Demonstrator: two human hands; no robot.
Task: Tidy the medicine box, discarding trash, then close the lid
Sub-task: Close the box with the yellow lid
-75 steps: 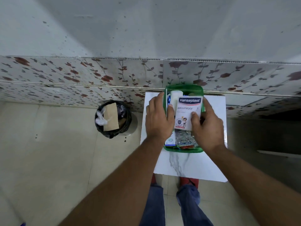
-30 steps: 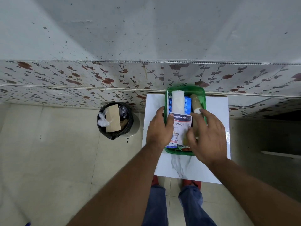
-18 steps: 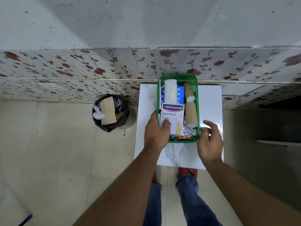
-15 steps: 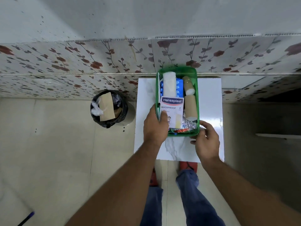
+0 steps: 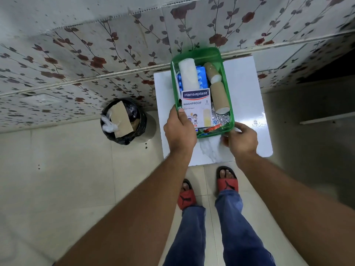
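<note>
A green medicine box (image 5: 197, 53) stands open on a small white table (image 5: 244, 89), against the wall. Inside lie a white bandage roll (image 5: 188, 74), a blue blister pack (image 5: 201, 77), two brown rolls (image 5: 219, 96), a white plaster packet (image 5: 196, 108) and foil strips (image 5: 221, 119). My left hand (image 5: 179, 131) grips the box's near left corner, thumb on the plaster packet. My right hand (image 5: 241, 140) holds the near right corner of the box. No lid shows.
A black-lined trash bin (image 5: 123, 121) with a brown card and white plastic in it stands on the tiled floor left of the table. The flowered wall panel (image 5: 96, 54) runs behind. My feet in red sandals (image 5: 226, 182) stand below the table's near edge.
The plaster packet went down into the box and my right hand let go of it and moved to the box's near right corner. The left hand stays at the left corner.
</note>
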